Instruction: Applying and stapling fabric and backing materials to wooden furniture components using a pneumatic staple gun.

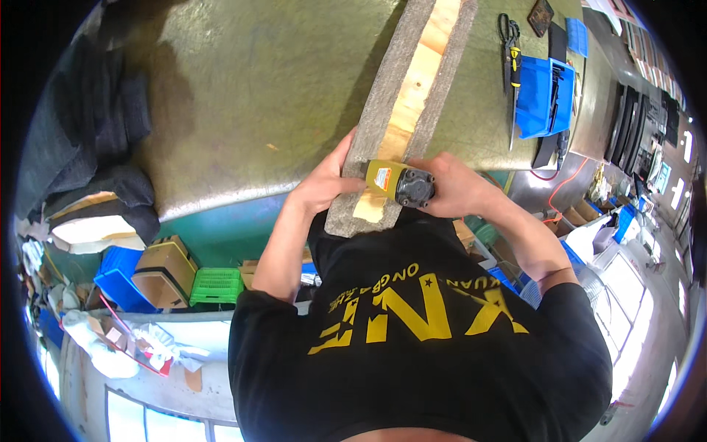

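Note:
A long wooden plank [412, 96] with grey felt-like strips along both edges lies across the olive-green table [258, 96], its near end over the table's edge. My left hand [324, 180] presses on the plank's left grey edge near that end. My right hand [456, 188] grips a yellow and black power tool [401, 183] that rests across the plank's near end. My black shirt with yellow print fills the lower middle of the view.
Scissors [507, 33], a long blade and a blue plastic bin [545, 96] lie at the table's right. Dark fabric [96, 125] is piled at the left. Below the table stand a green crate [217, 286], blue bins and cardboard boxes. An orange cable [563, 180] runs on the right.

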Action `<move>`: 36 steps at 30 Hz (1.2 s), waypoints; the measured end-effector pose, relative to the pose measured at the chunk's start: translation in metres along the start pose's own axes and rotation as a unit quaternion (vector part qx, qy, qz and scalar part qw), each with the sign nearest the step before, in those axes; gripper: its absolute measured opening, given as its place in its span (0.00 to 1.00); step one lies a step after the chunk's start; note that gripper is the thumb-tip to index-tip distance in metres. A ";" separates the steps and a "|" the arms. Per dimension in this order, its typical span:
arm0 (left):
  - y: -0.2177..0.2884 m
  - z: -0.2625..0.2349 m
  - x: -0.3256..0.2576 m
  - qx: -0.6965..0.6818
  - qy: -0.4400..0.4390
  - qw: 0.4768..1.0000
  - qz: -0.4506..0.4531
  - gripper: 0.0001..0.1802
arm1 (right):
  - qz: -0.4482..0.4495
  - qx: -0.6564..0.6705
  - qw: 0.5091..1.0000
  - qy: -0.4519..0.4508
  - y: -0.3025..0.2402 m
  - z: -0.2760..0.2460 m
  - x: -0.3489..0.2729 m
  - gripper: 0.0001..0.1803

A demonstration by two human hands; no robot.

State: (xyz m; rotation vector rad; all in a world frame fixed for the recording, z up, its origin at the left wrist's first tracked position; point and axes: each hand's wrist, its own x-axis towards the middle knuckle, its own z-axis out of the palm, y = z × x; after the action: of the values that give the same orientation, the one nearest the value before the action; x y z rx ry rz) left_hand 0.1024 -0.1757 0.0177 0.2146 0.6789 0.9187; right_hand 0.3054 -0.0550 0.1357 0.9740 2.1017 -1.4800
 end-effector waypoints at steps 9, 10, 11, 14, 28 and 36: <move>-0.015 -0.011 0.012 -0.206 0.080 0.975 -0.021 0.40 | 0.001 0.025 1.000 0.011 0.007 0.005 -0.014 0.15; -0.014 -0.013 0.008 -0.082 0.077 0.994 -0.003 0.40 | 0.013 0.065 0.996 0.052 0.009 0.001 -0.026 0.16; -0.011 -0.012 0.003 0.044 0.075 0.996 0.017 0.40 | 0.010 0.064 0.996 0.059 0.015 0.000 -0.037 0.16; -0.008 -0.007 -0.004 0.094 0.101 0.990 0.033 0.41 | 0.179 0.181 0.938 0.234 0.058 -0.004 -0.055 0.16; -0.056 0.043 -0.010 0.026 0.218 0.942 0.255 0.44 | -0.097 0.379 0.893 0.221 -0.029 -0.053 0.136 0.38; -0.045 -0.044 -0.104 0.124 0.602 0.688 0.385 0.26 | -0.166 -0.160 0.969 -0.085 -0.071 -0.112 0.167 0.31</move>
State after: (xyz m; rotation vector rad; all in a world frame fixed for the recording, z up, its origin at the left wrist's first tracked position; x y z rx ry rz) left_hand 0.0611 -0.2894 0.0099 0.1000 2.0635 1.7921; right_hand 0.1478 0.0869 0.1131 0.3769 2.3562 -1.2533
